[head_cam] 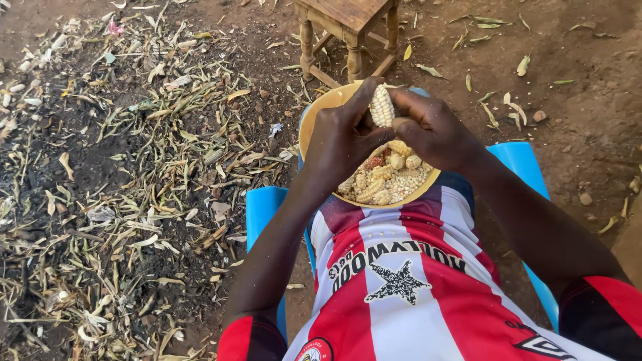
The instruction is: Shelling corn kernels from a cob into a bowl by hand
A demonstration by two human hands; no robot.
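Left hand (341, 144): fingers closed on maize cob (382, 105) | Right hand (435, 130): fingers wrapped on same cob, thumb on kernels | Cob: upright, above far rim of yellow bowl (314, 113) | Bowl: on lap, loose kernels and cobs inside | Blue chair (262, 207) beneath | Wooden stool (348, 27) just beyond bowl.

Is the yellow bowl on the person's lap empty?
No, the yellow bowl holds loose kernels and several maize cobs beneath both hands.
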